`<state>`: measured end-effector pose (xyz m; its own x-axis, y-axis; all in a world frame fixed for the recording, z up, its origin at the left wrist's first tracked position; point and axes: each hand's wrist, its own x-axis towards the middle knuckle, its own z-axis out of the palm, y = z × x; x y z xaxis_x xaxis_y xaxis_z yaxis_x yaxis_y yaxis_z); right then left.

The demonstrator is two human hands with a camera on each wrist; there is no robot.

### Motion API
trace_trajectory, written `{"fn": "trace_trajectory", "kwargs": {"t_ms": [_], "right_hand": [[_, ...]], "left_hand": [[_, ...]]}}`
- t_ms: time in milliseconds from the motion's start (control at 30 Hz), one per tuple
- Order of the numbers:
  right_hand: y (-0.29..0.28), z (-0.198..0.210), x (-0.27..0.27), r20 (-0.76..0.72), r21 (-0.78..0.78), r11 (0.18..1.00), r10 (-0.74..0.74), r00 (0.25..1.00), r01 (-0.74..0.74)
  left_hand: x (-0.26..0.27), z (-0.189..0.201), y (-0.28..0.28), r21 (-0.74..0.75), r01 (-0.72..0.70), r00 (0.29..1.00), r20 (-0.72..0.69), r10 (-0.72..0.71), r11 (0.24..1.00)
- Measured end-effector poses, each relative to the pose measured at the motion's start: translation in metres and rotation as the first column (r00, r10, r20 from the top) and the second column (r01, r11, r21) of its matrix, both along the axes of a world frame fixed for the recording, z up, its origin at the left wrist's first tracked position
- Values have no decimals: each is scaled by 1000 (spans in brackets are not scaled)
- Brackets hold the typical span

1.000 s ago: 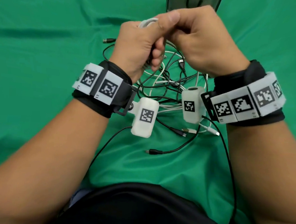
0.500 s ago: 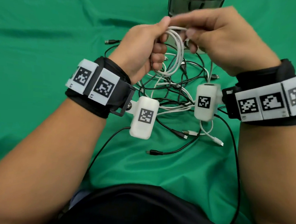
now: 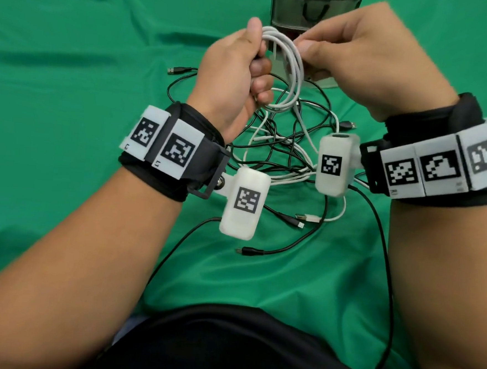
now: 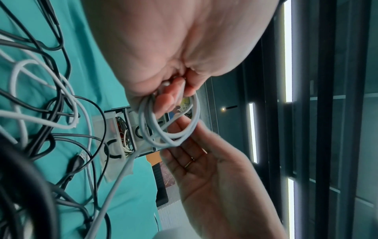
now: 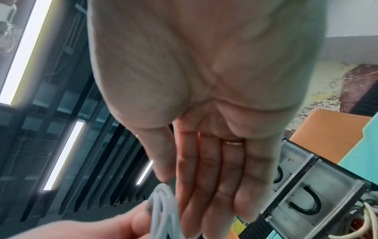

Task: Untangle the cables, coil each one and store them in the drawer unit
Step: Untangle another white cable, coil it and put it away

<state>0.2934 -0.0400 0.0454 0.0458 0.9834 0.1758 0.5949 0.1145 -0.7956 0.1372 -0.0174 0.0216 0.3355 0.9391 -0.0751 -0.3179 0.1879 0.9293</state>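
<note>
1. Head view: my left hand has its grip clenched round a white cable coil, thumb on top, loops hanging over the middle of the tabletop. My right hand meets the coil's top with thumb and fingertips; I cannot tell here whether it pinches. One white strand trails from the coil down into the tangle of black and white cables lying below my wrists. The drawer unit stands at the far edge.

2. Left wrist view: my fingers curl through the coil, and my right hand lies flat beside it, fingers straight, released. A drawer stands pulled out with cables already in it.

3. Right wrist view: the palm is open, with the loops just beside its fingertips.

4. I judge I am mid-coil on this white cable. Next I need to draw the trailing strand free of the tangle and wrap it on before storing.
</note>
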Motion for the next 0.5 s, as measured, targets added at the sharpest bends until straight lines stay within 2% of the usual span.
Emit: {"fn": "trace_trajectory", "kwargs": {"t_ms": [100, 200, 367, 500], "right_hand": [[-5, 3, -3, -118, -16, 996, 85, 989, -87], [-8, 1, -4, -95, 5, 988, 157, 983, -157], [-9, 0, -2, -69, -19, 952, 304, 950, -306], [-8, -2, -10, -24, 52, 956, 291, 956, -290]], "left_hand": [[2, 0, 0, 10, -21, 1000, -6, 21, 1000], [5, 0, 0, 19, -28, 1000, -12, 28, 999], [2, -6, 2, 4, 49, 999, -1, -49, 999], [2, -8, 1, 10, 52, 999, -3, -52, 999]]}}
